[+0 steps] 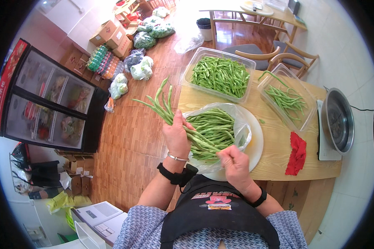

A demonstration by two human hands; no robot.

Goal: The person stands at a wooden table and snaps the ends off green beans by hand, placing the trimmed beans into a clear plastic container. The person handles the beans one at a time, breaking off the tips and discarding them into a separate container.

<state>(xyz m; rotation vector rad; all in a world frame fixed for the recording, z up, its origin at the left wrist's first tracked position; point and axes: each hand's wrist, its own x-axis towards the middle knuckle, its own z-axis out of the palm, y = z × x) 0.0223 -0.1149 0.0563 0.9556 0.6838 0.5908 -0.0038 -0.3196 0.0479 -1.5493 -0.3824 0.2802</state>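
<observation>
My left hand [177, 133] is closed around a bunch of long green beans [158, 107], whose ends stick out past the thumb and trail over the bag. At the other end of the bunch, my right hand [235, 165] pinches the bean tips between thumb and fingers. Beneath both hands, a clear plastic bag [241, 127] full of whole long beans [213, 124] lies open on a round white board [258, 141]. Beyond it stands a clear plastic tub [187, 79] heaped with short bean pieces [221, 74]. A second clear tub [310, 116] holds some longer beans [286, 99].
On the wooden table [275, 149] lie a crumpled red cloth [296, 154] and a small bean piece [261, 121]. A steel basin [338, 121] sits on a white appliance [328, 149] at the right edge. Wooden chairs [258, 56] stand behind the tubs. Bagged vegetables [144, 39] rest on the floor.
</observation>
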